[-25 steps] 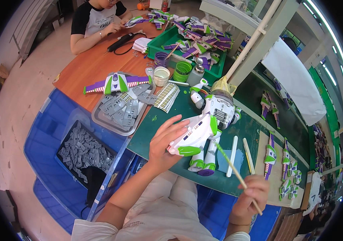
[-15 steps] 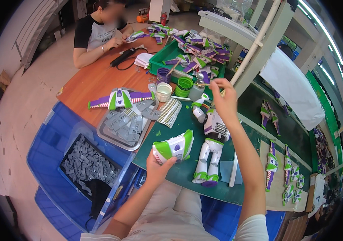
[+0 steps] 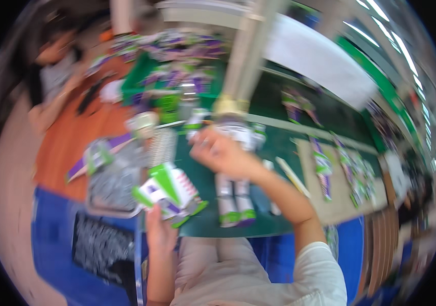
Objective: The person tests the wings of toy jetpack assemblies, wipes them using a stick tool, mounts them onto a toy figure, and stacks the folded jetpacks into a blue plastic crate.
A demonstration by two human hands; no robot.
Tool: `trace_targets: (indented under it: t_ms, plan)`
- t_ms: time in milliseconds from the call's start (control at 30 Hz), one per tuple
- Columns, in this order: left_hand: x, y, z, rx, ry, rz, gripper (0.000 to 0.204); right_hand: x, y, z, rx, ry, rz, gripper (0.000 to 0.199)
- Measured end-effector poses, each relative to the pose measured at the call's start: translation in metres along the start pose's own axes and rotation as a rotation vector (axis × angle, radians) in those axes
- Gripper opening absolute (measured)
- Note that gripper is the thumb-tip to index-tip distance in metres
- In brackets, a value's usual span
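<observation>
My left hand point(image 3: 160, 232) holds a white toy wing pack point(image 3: 169, 191) with green and purple parts and a red-striped side, tilted over the front of the green table mat. My right hand point(image 3: 220, 153) is closed in a pinch to the right of the wing pack, above the white toy figure point(image 3: 234, 196). A thin stick sits in its fingers, mostly lost in motion blur. The figure lies with its green and purple feet toward me, its upper body partly covered by my right hand and forearm.
A metal tray point(image 3: 113, 186) of grey parts, with a winged pack on it, lies left. Behind stand a white cup point(image 3: 144, 125), a green jar point(image 3: 168, 108) and a green crate point(image 3: 135, 76) of wing packs. A co-worker point(image 3: 57, 76) sits far left. More wings point(image 3: 322, 168) lie right.
My view has swung right. My right hand has come back from the green jar toward me, over the figure. The wing pack in my left hand has been turned.
</observation>
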State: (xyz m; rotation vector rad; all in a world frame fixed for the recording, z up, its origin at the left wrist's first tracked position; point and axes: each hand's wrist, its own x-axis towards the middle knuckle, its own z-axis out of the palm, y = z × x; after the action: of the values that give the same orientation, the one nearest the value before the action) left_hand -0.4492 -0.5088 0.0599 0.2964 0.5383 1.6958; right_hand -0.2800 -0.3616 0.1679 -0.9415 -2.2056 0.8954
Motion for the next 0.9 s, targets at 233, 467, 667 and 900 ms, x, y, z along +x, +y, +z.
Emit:
trace_targets:
  t_ms: [233, 467, 667, 900]
  plan:
    - [-0.038, -0.080, 0.083, 0.066, -0.196, -0.335, 0.052, -0.222, 0.005, -0.040, 0.647, -0.116, 0.394, 0.042]
    - [-0.078, -0.171, 0.141, 0.445, -0.522, -0.662, 0.045, -0.357, 0.022, -0.043, 1.062, 0.483, 0.418, 0.039]
    - [-0.072, -0.259, 0.189, 0.483, -0.596, -0.691, 0.043, -0.442, 0.056, -0.082, 1.037, 0.929, 0.374, 0.033]
    - [-0.046, -0.484, 0.278, 0.582, -0.478, -1.001, 0.051, -0.533, 0.057, -0.112, 0.730, 1.403, 0.405, 0.027]
